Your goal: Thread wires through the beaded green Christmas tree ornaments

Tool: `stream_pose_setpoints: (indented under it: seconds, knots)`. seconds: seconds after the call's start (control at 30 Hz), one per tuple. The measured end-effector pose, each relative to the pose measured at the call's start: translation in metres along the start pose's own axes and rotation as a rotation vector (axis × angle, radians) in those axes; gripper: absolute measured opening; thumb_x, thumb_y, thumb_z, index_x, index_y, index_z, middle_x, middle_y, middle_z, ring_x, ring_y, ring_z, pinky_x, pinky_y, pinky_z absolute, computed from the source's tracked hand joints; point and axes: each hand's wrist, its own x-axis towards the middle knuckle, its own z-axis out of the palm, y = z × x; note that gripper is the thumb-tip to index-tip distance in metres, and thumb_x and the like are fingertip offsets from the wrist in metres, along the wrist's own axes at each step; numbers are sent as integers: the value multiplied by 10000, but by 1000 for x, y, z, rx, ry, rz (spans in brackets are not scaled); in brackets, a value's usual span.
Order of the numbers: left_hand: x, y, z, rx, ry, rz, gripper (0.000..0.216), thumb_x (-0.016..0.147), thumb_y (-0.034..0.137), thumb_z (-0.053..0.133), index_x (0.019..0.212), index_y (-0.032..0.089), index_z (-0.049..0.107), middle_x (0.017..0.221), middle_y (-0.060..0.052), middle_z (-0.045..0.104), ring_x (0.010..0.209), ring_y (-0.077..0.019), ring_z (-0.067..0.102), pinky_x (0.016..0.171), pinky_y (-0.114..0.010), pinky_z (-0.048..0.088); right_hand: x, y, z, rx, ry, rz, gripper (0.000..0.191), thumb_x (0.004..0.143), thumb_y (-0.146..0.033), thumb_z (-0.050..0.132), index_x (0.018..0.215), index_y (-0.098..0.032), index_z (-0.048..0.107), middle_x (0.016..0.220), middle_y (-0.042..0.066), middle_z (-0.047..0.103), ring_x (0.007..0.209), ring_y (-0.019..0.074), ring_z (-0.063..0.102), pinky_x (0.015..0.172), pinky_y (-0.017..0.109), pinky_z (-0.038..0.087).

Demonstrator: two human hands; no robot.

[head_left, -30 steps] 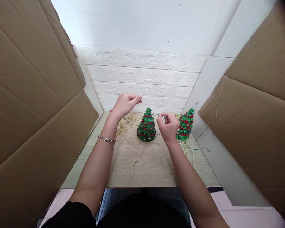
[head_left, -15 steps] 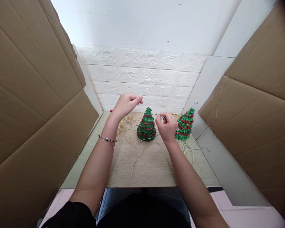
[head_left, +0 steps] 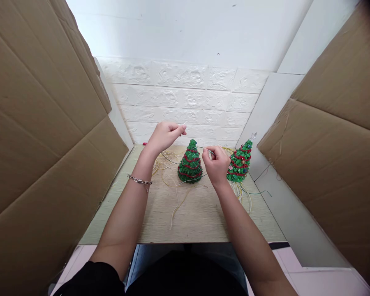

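Note:
My left hand [head_left: 169,133] is raised above the table's back edge, thumb and forefinger pinched on a thin white cord whose tip [head_left: 185,123] pokes out past them. To the right, my right hand [head_left: 216,162] pinches a thin dark green cord [head_left: 200,147]; one end of it reaches left past a tree top. Between and below the hands stands a small green Christmas tree [head_left: 190,164] with red garland, upright on the table. Neither hand visibly grips the tree. A second decorated tree [head_left: 240,162] with a clear star stands right of my right hand.
Loose yellow and white cords [head_left: 168,160] lie tangled behind my left wrist, and more cords [head_left: 242,193] spread under the right tree. Cardboard panels [head_left: 49,123] flank the wooden table [head_left: 197,222]. A white brick-patterned wall [head_left: 185,98] closes off the back.
My left hand has shifted very slightly to the right with the white cord. The dark green cord at my right hand has moved a little; both trees stay put.

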Motion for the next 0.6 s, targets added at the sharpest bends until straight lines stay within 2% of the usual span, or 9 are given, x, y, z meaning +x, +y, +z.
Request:
stream_pose_setpoints:
  seconds: [0.27, 0.5, 0.6]
  knots:
    - [0, 2, 0, 24, -26, 11, 332, 788, 424, 514, 682, 167, 695, 509, 15, 512, 508, -96, 422, 516, -252, 333, 0, 0, 1, -16, -74, -50, 166, 809, -240, 530, 666, -191, 597, 579, -26, 513, 538, 107, 428, 550, 241, 340]
    - [1, -1, 5, 69, -70, 52, 350, 774, 440, 522, 567, 166, 595, 514, 20, 451, 511, -99, 383, 503, -272, 271, -1, 1, 1, -22, -217, -29, 225, 900, -311, 457, 851, -207, 650, 814, 27, 666, 715, 134, 560, 625, 242, 366]
    - [0, 0, 7, 84, -106, 62, 361, 775, 441, 519, 551, 163, 572, 535, 14, 476, 536, -103, 408, 523, -271, 291, -2, 1, 2, -62, -222, 12, 225, 905, -303, 430, 863, -195, 623, 774, 17, 652, 639, 125, 536, 594, 242, 346]
